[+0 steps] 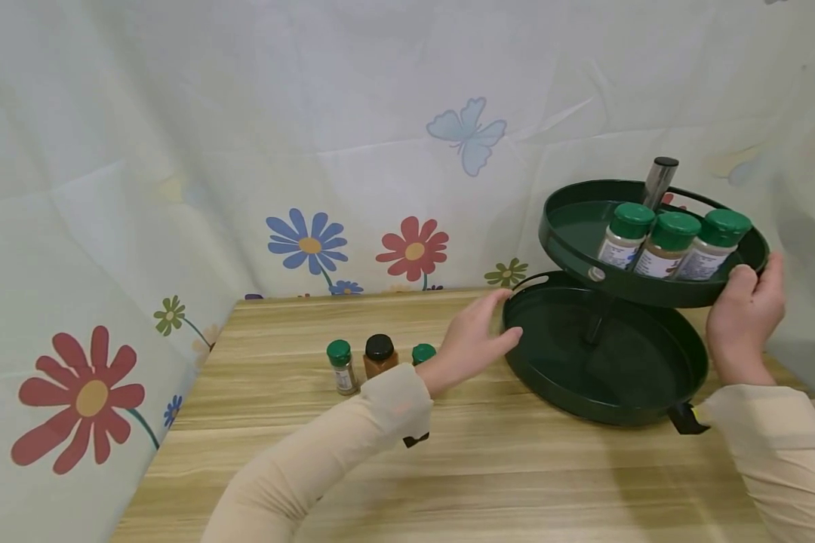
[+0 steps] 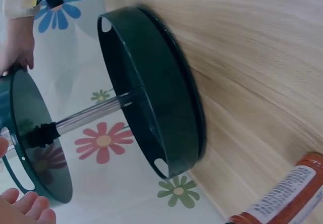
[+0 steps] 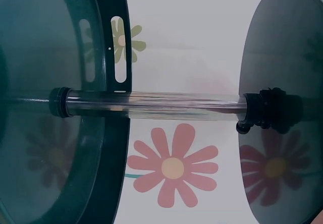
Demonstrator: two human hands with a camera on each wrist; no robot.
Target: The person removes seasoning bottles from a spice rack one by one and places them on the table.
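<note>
A dark green two-tier tray stand rises at the right in the head view, with its upper tray (image 1: 570, 264) tilted above its lower tray (image 1: 604, 411). My right hand (image 1: 747, 324) grips the upper tray's right rim, thumb near the edge. Three green-capped spice jars (image 1: 668, 245) stand together on that tray, leaning with it. My left hand (image 1: 469, 343) holds nothing; its thumb and fingers are spread beside the lower tray's left side in this view. The left wrist view has my left fingers (image 2: 30, 206) close to the upper tray's cut-out handle. A metal pole (image 3: 181, 105) joins the tiers.
Left of the stand on the wooden table (image 1: 299, 452) are a green-capped jar (image 1: 342, 373), a black-capped orange spice jar (image 1: 378, 362) and another green-capped jar (image 1: 422, 353), partly hidden by my left arm. A flower-print curtain (image 1: 367, 151) hangs behind the table.
</note>
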